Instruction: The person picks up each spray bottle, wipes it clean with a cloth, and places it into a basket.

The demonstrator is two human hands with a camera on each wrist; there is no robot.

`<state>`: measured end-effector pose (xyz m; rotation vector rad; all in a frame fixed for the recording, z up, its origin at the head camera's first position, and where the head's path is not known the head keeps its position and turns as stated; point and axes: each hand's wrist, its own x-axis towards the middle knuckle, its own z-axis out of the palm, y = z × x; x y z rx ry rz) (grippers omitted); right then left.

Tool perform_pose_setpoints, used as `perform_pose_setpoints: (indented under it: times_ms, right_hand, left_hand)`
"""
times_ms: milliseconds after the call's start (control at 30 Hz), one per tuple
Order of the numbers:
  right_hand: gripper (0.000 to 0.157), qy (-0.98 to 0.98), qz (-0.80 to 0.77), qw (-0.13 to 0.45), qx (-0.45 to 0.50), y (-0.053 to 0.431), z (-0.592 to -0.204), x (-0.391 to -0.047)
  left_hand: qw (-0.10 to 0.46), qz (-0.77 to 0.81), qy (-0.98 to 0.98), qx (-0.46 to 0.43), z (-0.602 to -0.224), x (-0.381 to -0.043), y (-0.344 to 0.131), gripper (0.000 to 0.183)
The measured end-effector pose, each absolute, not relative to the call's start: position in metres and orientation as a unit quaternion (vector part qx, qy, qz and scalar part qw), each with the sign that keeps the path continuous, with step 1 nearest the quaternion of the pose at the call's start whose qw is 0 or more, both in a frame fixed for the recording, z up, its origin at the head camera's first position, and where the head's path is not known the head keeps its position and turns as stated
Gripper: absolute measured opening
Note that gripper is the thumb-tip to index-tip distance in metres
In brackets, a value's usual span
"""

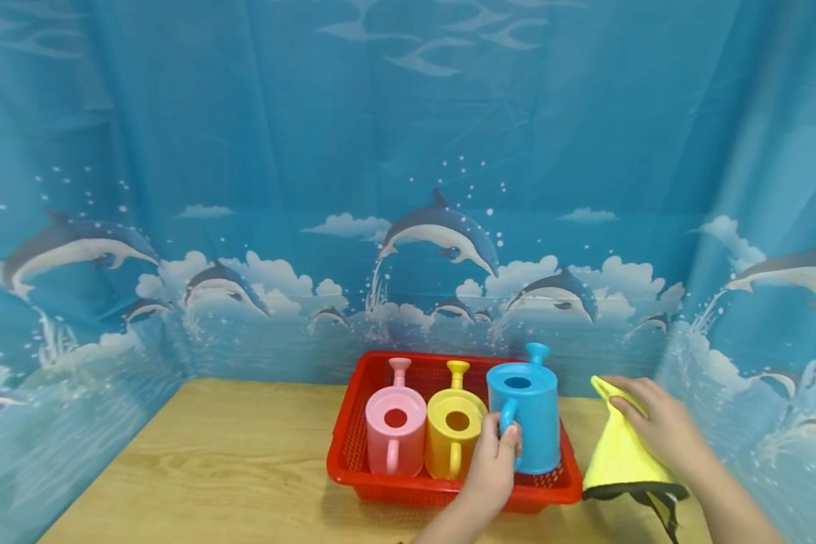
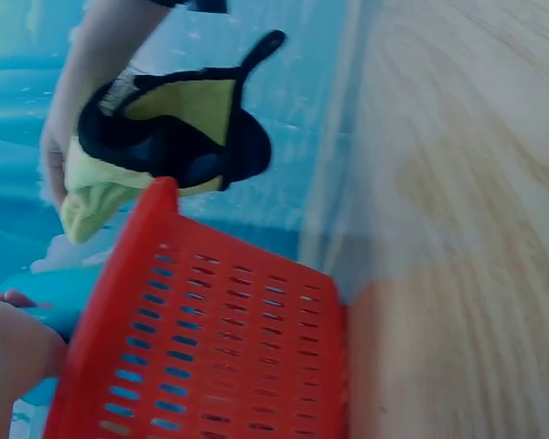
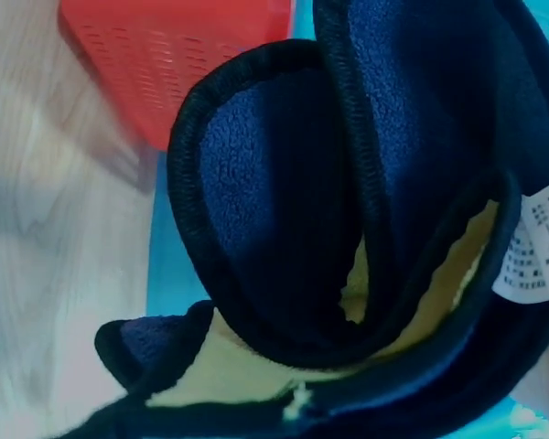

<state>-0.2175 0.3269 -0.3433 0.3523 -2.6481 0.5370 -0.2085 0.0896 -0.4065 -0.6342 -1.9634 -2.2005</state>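
In the head view, my left hand (image 1: 489, 472) grips the handle of a light-blue watering can (image 1: 542, 423) at the right end of a red plastic basket (image 1: 408, 495). The can's top sits higher than its neighbours; whether its base touches the basket cannot be told. A pink watering can (image 1: 396, 442) and a yellow one (image 1: 440, 446) stand upright to its left. Just right of the basket, my right hand (image 1: 666, 427) holds a yellow cloth (image 1: 619, 457) with black edging near its top, so it hangs down. The right wrist view shows the cloth's dark-blue folds (image 3: 233, 174) and a white label (image 3: 540, 242).
A wooden table (image 1: 211, 453) lies under the basket, with bare wood to the left. Blue dolphin-print sheeting (image 1: 279, 189) encloses the back and both sides. The basket's slotted wall (image 2: 220, 320) fills much of the left wrist view.
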Motion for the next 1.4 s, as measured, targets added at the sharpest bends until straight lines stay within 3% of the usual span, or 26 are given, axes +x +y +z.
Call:
perform_pose_setpoints:
  times_ms: [300, 533, 667, 733, 867, 1033, 1233, 1400]
  right_hand:
    - [0.033, -0.955, 0.191, 0.185, 0.131, 0.326, -0.346, -0.219]
    - [0.034, -0.958, 0.187, 0.176, 0.131, 0.323, -0.346, -0.220]
    - [0.035, -0.959, 0.187, 0.169, 0.132, 0.321, -0.347, -0.220]
    - [0.036, -0.959, 0.186, 0.168, 0.134, 0.320, -0.348, -0.221]
    - [0.034, -0.959, 0.184, 0.168, 0.136, 0.320, -0.348, -0.225]
    - [0.034, -0.960, 0.187, 0.152, 0.143, 0.326, -0.352, -0.235]
    - [0.033, -0.962, 0.188, 0.120, 0.156, 0.342, -0.370, -0.251]
    - [0.032, -0.965, 0.175, 0.106, 0.166, 0.346, -0.396, -0.260]
  left_hand:
    - [0.030, -0.631, -0.747, -0.206, -0.410, -0.213, 0.092, 0.014]
    - [0.045, -0.407, -0.898, -0.160, -0.402, -0.214, 0.085, 0.036]
    - [0.008, -0.275, -0.953, -0.128, -0.404, -0.213, 0.089, 0.053]
    - [-0.015, -0.240, -0.964, -0.117, -0.404, -0.214, 0.089, 0.051]
    - [-0.050, -0.214, -0.968, -0.124, -0.402, -0.217, 0.088, 0.041]
    - [-0.075, -0.202, -0.966, -0.143, -0.402, -0.219, 0.086, 0.052]
    - [-0.078, -0.215, -0.965, -0.130, -0.396, -0.215, 0.078, 0.055]
    - [-0.066, -0.264, -0.948, -0.165, -0.382, -0.205, 0.043, 0.045]
